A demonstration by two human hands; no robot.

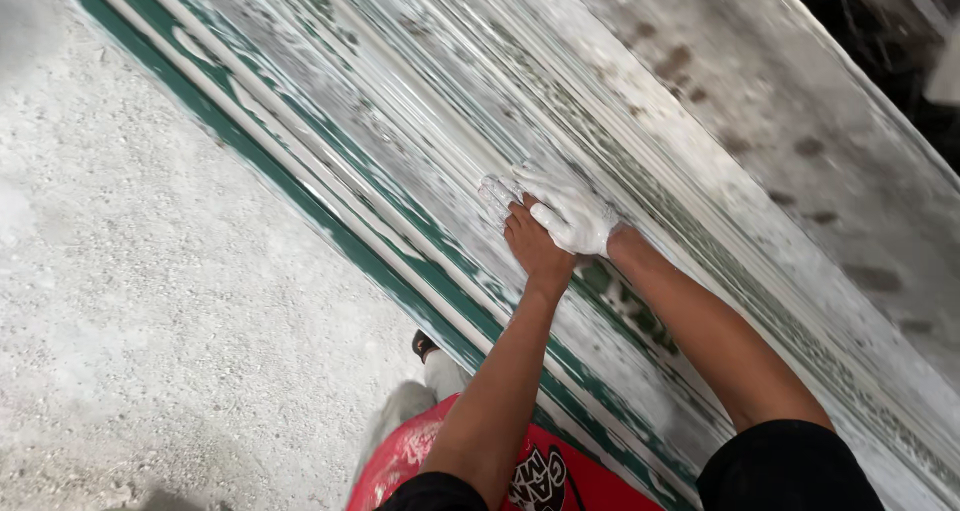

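pressed flat together, my left hand [535, 243] and white-coated right hand [572, 216] gripped nothing i could see, fingers spread on the moulded green-and-white panel [420, 141] mid-frame.

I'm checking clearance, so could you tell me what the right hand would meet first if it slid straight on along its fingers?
Probably nothing: the right hand points along the ridged wall panel, bare ahead, though blurred.

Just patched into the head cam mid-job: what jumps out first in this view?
Both hands pressed together at centre: the right hand, caked in white paste, overlaps the left hand on a ribbed wall moulding streaked white over green. It runs diagonally from top left to bottom right. A red printed garment shows at the bottom edge, above the dusty grey floor.
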